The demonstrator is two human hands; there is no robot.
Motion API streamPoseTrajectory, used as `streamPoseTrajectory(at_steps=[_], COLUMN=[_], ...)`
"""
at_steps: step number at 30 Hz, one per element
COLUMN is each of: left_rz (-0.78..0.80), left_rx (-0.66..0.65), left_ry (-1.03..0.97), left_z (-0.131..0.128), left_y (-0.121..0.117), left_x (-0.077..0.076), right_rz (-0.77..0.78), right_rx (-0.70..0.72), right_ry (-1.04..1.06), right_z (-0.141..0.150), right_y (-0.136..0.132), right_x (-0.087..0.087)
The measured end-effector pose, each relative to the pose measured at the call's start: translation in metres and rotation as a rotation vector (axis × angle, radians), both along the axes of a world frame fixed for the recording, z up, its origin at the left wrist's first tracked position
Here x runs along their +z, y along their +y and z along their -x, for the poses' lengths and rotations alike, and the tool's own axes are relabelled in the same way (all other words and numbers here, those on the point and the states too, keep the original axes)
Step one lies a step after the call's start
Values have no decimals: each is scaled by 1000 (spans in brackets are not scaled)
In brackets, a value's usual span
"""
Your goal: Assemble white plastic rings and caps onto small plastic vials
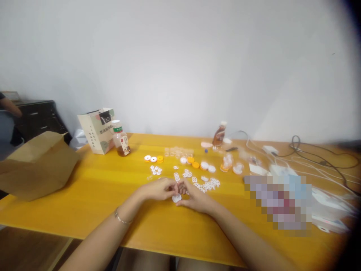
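Observation:
Both my hands meet over the middle of the yellow table [98, 188]. My left hand [159, 188], with a thin bracelet on its wrist, has its fingers curled toward my right hand [194, 197]. Between them sits a small white round piece [176, 198], pinched by the fingers of both hands. Just beyond lie several small white flat parts [207, 184] scattered on the table. Further back stand white and orange round caps [194, 162] and a row of small clear cups [178, 152].
A tea bottle [121, 139] and a paper bag [97, 130] stand at the back left, a brown paper bag [36, 163] at the left edge. Another bottle [219, 134] stands at the back. Cables [310, 150] and white packets cover the right side. A person's arm [9, 107] shows far left.

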State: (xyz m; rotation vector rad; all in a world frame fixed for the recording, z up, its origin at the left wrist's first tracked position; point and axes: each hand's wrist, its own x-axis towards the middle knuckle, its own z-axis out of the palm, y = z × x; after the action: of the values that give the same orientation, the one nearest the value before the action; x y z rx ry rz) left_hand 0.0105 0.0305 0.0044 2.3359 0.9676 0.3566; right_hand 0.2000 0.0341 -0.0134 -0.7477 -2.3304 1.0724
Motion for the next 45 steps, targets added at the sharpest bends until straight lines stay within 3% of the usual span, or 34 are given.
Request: streamPoseTrajectory(at_steps=[24, 45], left_rz=[37, 13], left_rx=[55, 97], left_ry=[3, -52], left_z=[0, -3], left_y=[6, 3], left_x=[-13, -7], right_rz=[32, 9], right_rx=[-25, -60], right_ry=[3, -17], right_z=[1, 0], right_y=[0, -1], right_x=[0, 2])
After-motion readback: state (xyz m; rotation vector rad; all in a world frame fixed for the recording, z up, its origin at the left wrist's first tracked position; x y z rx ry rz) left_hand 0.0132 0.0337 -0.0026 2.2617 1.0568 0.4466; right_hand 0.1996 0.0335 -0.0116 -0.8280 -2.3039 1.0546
